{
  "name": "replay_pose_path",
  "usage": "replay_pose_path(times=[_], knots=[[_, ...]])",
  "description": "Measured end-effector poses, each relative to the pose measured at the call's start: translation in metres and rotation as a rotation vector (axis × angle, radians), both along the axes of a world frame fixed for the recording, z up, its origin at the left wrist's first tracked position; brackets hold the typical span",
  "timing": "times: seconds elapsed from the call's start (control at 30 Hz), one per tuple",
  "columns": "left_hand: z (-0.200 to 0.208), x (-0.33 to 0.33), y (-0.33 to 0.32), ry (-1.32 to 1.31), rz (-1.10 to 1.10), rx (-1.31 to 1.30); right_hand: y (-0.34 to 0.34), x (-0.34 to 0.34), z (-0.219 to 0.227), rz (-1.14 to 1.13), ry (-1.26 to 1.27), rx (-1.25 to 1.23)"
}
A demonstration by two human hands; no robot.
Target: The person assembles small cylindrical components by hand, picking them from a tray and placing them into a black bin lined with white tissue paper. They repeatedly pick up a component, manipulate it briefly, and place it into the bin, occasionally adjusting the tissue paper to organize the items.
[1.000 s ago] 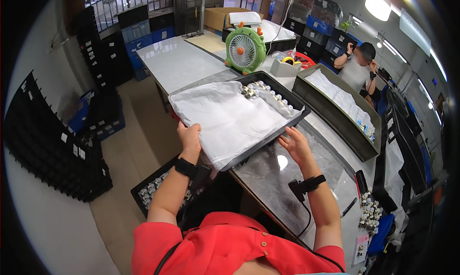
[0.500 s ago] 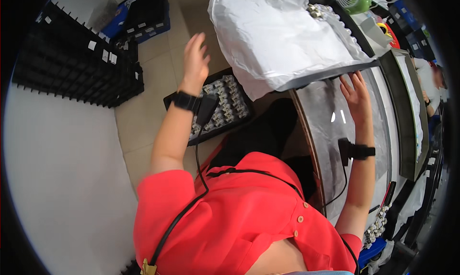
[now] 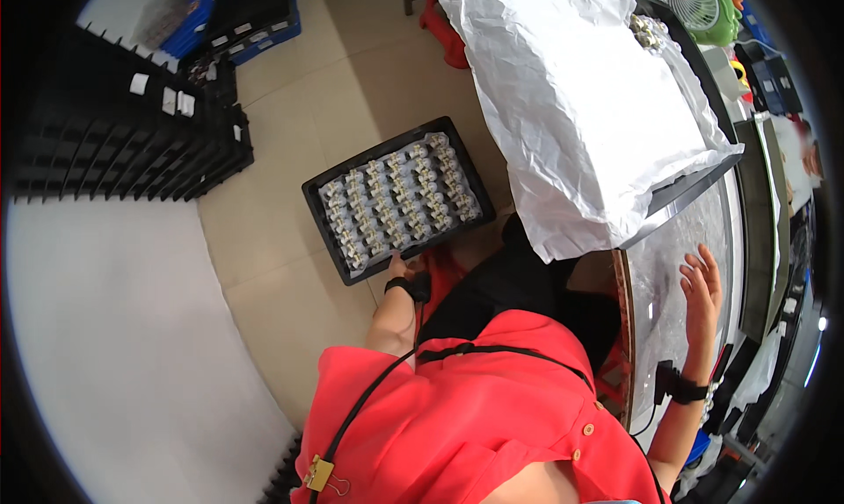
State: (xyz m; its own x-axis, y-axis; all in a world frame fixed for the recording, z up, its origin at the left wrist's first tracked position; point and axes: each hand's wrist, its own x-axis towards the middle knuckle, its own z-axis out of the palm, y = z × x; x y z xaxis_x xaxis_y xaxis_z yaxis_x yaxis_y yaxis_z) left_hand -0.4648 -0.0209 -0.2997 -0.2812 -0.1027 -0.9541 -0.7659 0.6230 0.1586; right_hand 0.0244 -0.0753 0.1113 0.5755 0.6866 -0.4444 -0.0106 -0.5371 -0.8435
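Note:
A black rectangular tray (image 3: pixel 327 238) with rows of small silvery metal parts (image 3: pixel 400 192) is at my lower left, beyond my lap. At its near rim is my left hand (image 3: pixel 400 267), closed on the edge, with some fingers hidden. My right hand (image 3: pixel 701 286) is raised over the plastic-covered bench at the right, empty, its fingers apart. Beyond it lies another dark tray (image 3: pixel 694 183), largely covered by a crumpled white sheet (image 3: pixel 571 91). A cluster of metal parts (image 3: pixel 648 32) shows at that sheet's far right.
Stacked black trays (image 3: pixel 114 135) stand along the left wall, with blue crates (image 3: pixel 264 43) farther back. A red stool (image 3: pixel 447 34) is on the tiled floor. At the far right are a green fan (image 3: pixel 699 3), a long grey tray (image 3: pixel 767 240) and another person (image 3: pixel 798 166).
My left hand has come down to the near rim of the parts tray. My right hand has left the sheet-covered tray and drawn back toward me. My view has shifted.

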Motion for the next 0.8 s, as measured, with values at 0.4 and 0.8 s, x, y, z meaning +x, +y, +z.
replay_pose_path(times=[0.4, 0.8], knots=[[-0.043, -0.015, -0.011, -0.219, 0.261, 0.205, -0.041, -0.014, 0.057, -0.105, 0.073, -0.014], [0.027, -0.03, 0.03, -0.297, -0.108, 0.379, -0.015, -0.046, 0.026, 0.396, 0.304, -0.156]])
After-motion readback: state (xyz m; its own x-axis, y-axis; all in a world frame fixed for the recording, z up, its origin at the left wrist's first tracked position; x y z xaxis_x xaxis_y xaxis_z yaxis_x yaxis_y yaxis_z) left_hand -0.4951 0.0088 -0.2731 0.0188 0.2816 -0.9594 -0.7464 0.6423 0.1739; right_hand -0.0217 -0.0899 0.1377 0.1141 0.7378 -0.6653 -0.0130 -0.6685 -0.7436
